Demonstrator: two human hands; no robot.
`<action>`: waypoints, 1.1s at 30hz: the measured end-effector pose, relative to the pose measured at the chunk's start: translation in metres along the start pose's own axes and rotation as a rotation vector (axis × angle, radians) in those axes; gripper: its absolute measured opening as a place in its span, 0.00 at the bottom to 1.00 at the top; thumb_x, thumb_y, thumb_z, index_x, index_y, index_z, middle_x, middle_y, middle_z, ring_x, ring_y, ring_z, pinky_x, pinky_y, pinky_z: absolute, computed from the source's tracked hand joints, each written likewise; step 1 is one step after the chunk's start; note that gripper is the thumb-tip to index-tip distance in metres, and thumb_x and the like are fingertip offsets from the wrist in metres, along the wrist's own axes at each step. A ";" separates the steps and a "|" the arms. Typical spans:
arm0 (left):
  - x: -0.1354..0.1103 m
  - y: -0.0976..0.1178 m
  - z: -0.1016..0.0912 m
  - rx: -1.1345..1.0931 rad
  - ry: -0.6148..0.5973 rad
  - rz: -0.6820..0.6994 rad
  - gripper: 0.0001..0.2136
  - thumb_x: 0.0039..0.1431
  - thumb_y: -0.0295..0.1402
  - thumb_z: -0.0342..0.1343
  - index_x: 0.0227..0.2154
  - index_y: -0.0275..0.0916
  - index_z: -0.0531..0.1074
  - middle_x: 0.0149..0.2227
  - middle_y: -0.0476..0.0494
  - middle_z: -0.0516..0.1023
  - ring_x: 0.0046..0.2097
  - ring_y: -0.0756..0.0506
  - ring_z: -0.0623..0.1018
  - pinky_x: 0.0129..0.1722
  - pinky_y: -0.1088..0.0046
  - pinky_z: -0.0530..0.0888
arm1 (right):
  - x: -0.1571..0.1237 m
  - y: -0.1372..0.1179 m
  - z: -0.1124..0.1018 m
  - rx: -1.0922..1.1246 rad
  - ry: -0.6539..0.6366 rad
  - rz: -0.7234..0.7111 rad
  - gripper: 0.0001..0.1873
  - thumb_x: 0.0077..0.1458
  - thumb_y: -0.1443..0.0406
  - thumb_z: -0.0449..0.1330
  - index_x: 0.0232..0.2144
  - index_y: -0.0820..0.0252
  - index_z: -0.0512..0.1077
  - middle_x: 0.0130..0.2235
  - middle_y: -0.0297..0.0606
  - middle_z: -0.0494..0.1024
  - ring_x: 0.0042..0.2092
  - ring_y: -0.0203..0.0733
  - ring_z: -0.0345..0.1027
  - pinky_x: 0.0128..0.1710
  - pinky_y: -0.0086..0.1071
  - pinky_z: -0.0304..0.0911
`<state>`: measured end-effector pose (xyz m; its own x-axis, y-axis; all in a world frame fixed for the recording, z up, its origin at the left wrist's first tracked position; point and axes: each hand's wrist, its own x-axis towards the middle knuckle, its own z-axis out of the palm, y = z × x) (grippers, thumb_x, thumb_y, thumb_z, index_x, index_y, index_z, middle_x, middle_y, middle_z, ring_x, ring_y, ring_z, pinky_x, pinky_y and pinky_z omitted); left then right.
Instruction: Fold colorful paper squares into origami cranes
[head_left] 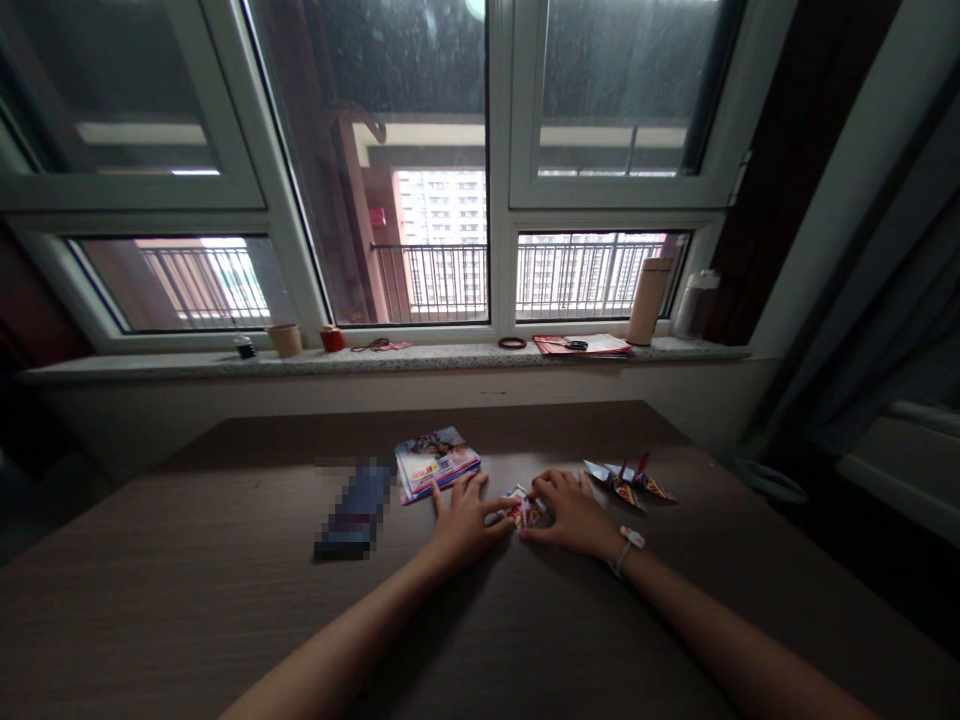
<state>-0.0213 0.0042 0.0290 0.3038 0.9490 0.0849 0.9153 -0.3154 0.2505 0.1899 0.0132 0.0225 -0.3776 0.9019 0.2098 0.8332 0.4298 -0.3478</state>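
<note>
A small piece of colourful printed paper (523, 510), folded, lies on the table between my two hands. My left hand (469, 522) has its thumb and index finger on the paper's left side, with the other fingers spread towards the sheets behind it. My right hand (574, 515) grips the paper's right side with curled fingers, partly covering it; a band with a white piece circles this wrist. Just behind my left hand sits a stack of printed sheets (437, 462). Folded paper cranes (634, 485) stand to the right of my right hand.
The dark wooden table (187, 600) reaches to the wall below the window. A blurred dark flat object (356, 512) lies on the left. Along the stone sill (450, 360) stand a paper cup (285, 340), a tan bottle (649, 302), a grey bottle (696, 304) and red-white papers (592, 346).
</note>
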 end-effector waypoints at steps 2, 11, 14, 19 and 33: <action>0.000 -0.001 0.000 -0.001 0.004 0.004 0.16 0.59 0.52 0.52 0.50 0.67 0.70 0.65 0.48 0.57 0.66 0.31 0.53 0.57 0.31 0.35 | -0.001 0.001 0.000 0.017 -0.003 0.007 0.31 0.42 0.41 0.63 0.44 0.50 0.70 0.51 0.39 0.68 0.57 0.54 0.57 0.62 0.59 0.35; 0.000 -0.002 0.003 -0.019 0.035 0.029 0.15 0.59 0.53 0.51 0.49 0.69 0.71 0.64 0.48 0.59 0.65 0.31 0.54 0.56 0.29 0.36 | 0.002 0.000 0.005 0.065 0.050 0.040 0.18 0.55 0.47 0.57 0.40 0.50 0.72 0.48 0.36 0.70 0.55 0.50 0.59 0.62 0.57 0.37; 0.000 -0.002 0.003 -0.015 0.040 0.027 0.15 0.59 0.53 0.52 0.49 0.69 0.71 0.64 0.47 0.60 0.65 0.30 0.55 0.56 0.28 0.37 | 0.002 -0.001 0.004 0.037 0.053 0.026 0.19 0.53 0.47 0.59 0.39 0.51 0.72 0.47 0.36 0.70 0.55 0.49 0.59 0.62 0.56 0.38; 0.001 -0.004 0.004 0.003 0.030 0.025 0.16 0.59 0.52 0.52 0.50 0.68 0.70 0.65 0.46 0.59 0.66 0.31 0.54 0.56 0.30 0.36 | 0.001 0.001 0.003 0.029 0.033 0.009 0.24 0.49 0.43 0.60 0.41 0.50 0.71 0.49 0.37 0.70 0.55 0.51 0.59 0.61 0.59 0.35; 0.001 -0.006 0.010 0.022 0.089 0.054 0.15 0.59 0.52 0.52 0.49 0.71 0.69 0.63 0.46 0.61 0.65 0.32 0.56 0.55 0.28 0.37 | -0.003 0.002 0.007 0.048 0.043 -0.003 0.28 0.46 0.43 0.62 0.45 0.49 0.69 0.52 0.39 0.68 0.57 0.52 0.57 0.62 0.60 0.35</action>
<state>-0.0241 0.0076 0.0180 0.3290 0.9263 0.1837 0.9040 -0.3652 0.2223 0.1899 0.0121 0.0145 -0.3612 0.8984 0.2499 0.8114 0.4348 -0.3906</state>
